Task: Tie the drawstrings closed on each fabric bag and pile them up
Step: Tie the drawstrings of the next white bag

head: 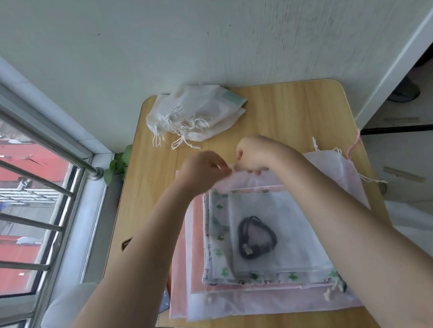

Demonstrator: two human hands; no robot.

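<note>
A small wooden table [299,114] with rounded corners stands against a white wall [192,29]. On the left is a window [2,219] with metal bars [17,165]; red roofs show outside. Green leaves [119,163] peek beside the table's far left edge.

Both bare forearms reached forward and converged. The left hand [205,169] and right hand [256,154] sat close together, fingers curled and pinching, knuckles up.

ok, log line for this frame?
left hand: pinching top bag's far edge | right hand: same | tied bags: piled far-left on table
</note>
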